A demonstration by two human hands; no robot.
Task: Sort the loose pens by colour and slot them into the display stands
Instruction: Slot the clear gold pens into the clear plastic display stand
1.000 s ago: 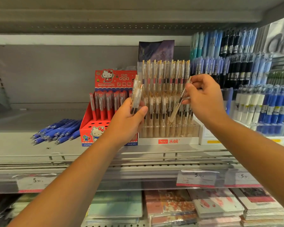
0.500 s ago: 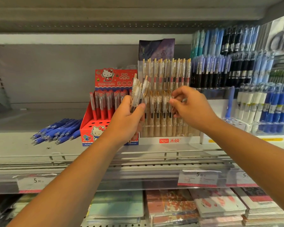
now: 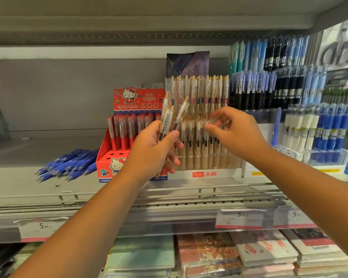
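My left hand grips a small bunch of clear gold-clipped pens, held upright in front of the clear tiered display stand filled with the same pens. My right hand hovers just right of the bunch, fingers spread, holding nothing, in front of the stand's lower row. A red Hello Kitty stand with red pens sits to the left, partly hidden by my left hand. A pile of loose blue pens lies on the shelf further left.
Stands of blue, black and white pens fill the shelf's right side. A wire rail runs along the shelf front, with price tags below. Stacked notebooks lie on the lower shelf.
My right hand lowered the single pen it held into the stand's lower row, let go, and now reaches with spread fingers towards the bunch in my left hand.
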